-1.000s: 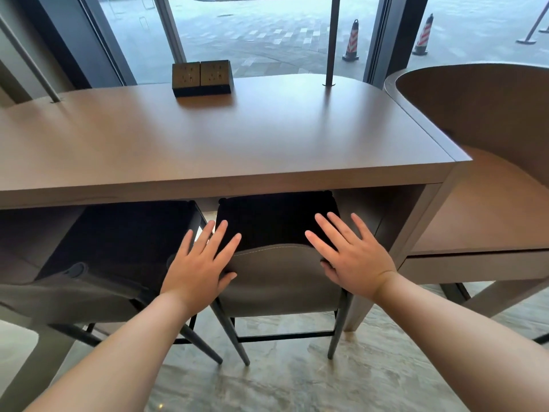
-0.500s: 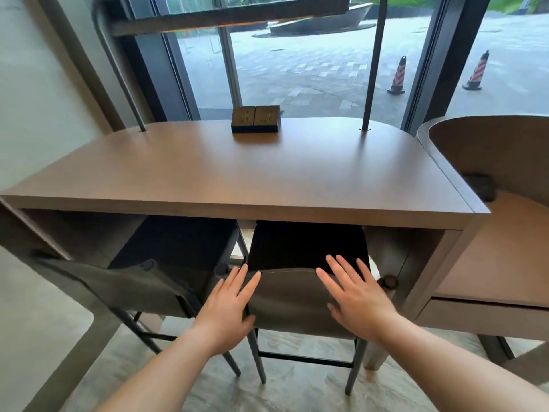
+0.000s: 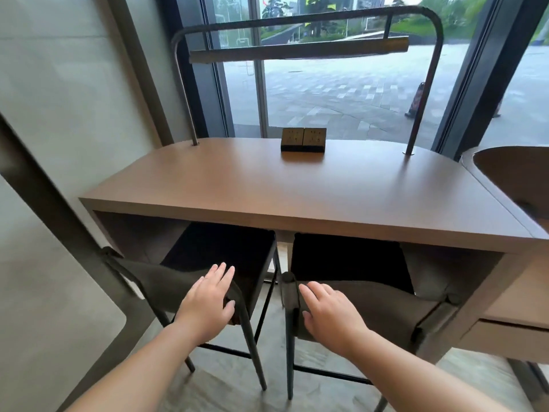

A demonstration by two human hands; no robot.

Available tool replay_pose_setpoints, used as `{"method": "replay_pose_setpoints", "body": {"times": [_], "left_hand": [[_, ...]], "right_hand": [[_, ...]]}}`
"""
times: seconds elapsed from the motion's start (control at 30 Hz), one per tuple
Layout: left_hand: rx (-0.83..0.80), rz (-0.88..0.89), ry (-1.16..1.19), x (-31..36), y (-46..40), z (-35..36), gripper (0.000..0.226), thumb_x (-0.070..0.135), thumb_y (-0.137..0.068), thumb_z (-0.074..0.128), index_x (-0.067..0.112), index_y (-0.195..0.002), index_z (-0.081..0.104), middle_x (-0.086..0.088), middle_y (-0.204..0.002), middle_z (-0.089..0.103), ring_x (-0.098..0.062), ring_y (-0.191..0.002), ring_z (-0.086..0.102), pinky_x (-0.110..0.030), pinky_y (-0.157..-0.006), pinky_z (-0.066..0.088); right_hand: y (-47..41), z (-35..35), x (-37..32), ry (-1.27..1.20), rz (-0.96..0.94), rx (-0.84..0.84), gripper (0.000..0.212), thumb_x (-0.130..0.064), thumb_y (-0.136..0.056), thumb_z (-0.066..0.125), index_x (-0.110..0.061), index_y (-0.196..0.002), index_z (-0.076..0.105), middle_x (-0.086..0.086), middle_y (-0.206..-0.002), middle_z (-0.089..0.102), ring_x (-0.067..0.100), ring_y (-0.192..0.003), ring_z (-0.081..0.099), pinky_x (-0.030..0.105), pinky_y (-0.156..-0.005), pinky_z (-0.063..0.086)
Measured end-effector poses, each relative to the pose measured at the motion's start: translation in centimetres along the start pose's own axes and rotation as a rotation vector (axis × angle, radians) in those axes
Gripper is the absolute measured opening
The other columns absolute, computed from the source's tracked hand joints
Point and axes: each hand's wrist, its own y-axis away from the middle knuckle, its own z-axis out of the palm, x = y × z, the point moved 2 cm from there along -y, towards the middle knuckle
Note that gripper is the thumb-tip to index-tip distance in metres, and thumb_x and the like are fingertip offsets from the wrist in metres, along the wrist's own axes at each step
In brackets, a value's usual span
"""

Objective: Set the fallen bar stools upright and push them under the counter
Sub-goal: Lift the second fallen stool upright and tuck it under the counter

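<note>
Two grey bar stools stand upright, side by side, with their dark seats tucked under the brown counter (image 3: 297, 209). My left hand (image 3: 209, 304) lies flat, fingers apart, on the backrest of the left stool (image 3: 166, 288). My right hand (image 3: 329, 315) rests open on the left part of the backrest of the right stool (image 3: 392, 312). Neither hand grips anything. The stools' thin dark legs stand on the pale stone floor.
A double socket block (image 3: 303, 140) sits at the back of the counter under an arched metal lamp bar (image 3: 300, 49). A wall panel (image 3: 59, 173) is close on the left. A curved wooden seat unit (image 3: 517, 173) adjoins the counter on the right. Glass windows lie behind.
The view has pulled back and up, showing the whole counter and lamp. My left hand has shifted from the right stool's backrest onto the left stool's. My right hand stays on the right stool.
</note>
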Motion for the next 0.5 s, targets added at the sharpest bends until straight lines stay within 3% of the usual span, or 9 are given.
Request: {"method": "replay_pose_setpoints", "body": {"times": [0.1,0.17,0.3,0.5], "left_hand": [[0.055,0.006,-0.026,-4.1,-1.5,0.0,0.058,0.038,-0.100,0.046,0.020,-0.154,0.035,0.002,-0.149,0.049,-0.016,-0.138,0.043,-0.028,-0.108,0.037],[0.049,-0.025,0.013,-6.0,-2.3,0.2,0.055,0.038,-0.100,0.046,0.020,-0.151,0.038,0.005,-0.128,0.060,-0.014,-0.118,0.055,-0.027,-0.091,0.046],[-0.041,-0.108,0.177,-8.5,-3.2,1.6,0.057,0.039,-0.100,0.046,0.023,-0.153,0.032,0.003,-0.132,0.061,-0.018,-0.116,0.059,-0.027,-0.084,0.047],[-0.053,-0.146,0.303,-8.6,-4.8,3.7,0.062,0.049,-0.101,0.044,0.025,-0.155,0.027,0.000,-0.138,0.059,-0.022,-0.117,0.060,-0.030,-0.075,0.045]], "right_hand": [[-2.3,1.5,-2.2,-0.029,0.120,-0.060,0.041,-0.021,-0.089,0.055,-0.008,-0.128,0.055,0.008,-0.108,0.062,0.031,-0.095,0.062,0.038,-0.075,0.050],[-3.3,2.1,-3.0,-0.083,0.274,-0.073,0.040,-0.023,-0.095,0.047,-0.013,-0.134,0.049,0.004,-0.114,0.060,0.028,-0.104,0.058,0.036,-0.081,0.048],[-5.0,3.1,-5.0,-0.221,0.552,-0.068,0.047,-0.031,-0.097,0.047,-0.017,-0.142,0.040,0.002,-0.120,0.058,0.024,-0.110,0.057,0.034,-0.083,0.049],[-6.9,4.3,-4.7,-0.235,0.638,-0.066,0.053,-0.031,-0.098,0.050,-0.019,-0.148,0.033,0.003,-0.120,0.060,0.023,-0.104,0.060,0.029,-0.075,0.048]]}}
